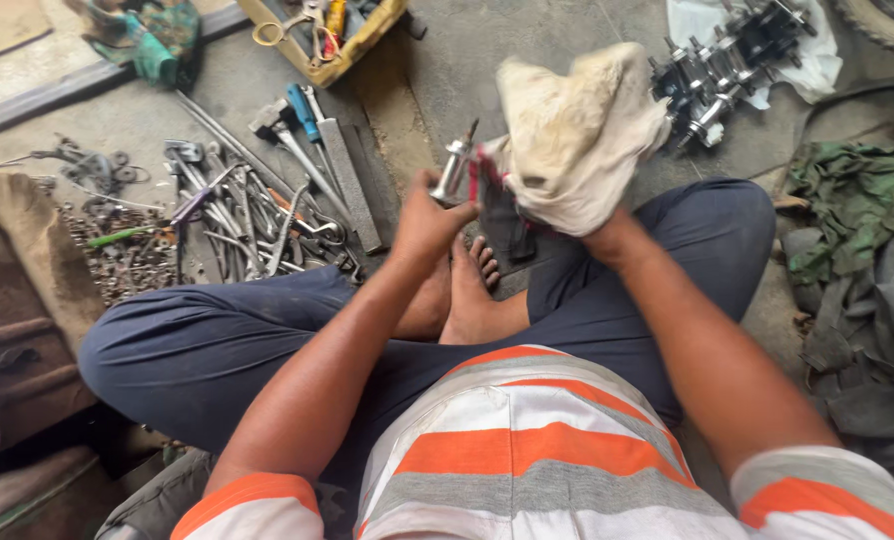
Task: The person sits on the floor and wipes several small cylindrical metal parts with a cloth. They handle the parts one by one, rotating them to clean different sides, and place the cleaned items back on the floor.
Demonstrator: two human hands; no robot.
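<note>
I sit cross-legged on a concrete floor. My left hand grips a small shiny metal part with a pointed top, held upright above my bare feet. My right hand is wrapped inside a dirty cream rag, so only the wrist shows. The rag is pressed against the side of the metal part, beside some red on the rag's edge.
A pile of wrenches and hand tools lies on the floor to the left, with loose nuts and bolts beside it. A yellow tray of tools sits at the top. Engine parts on white cloth lie top right; green rags at right.
</note>
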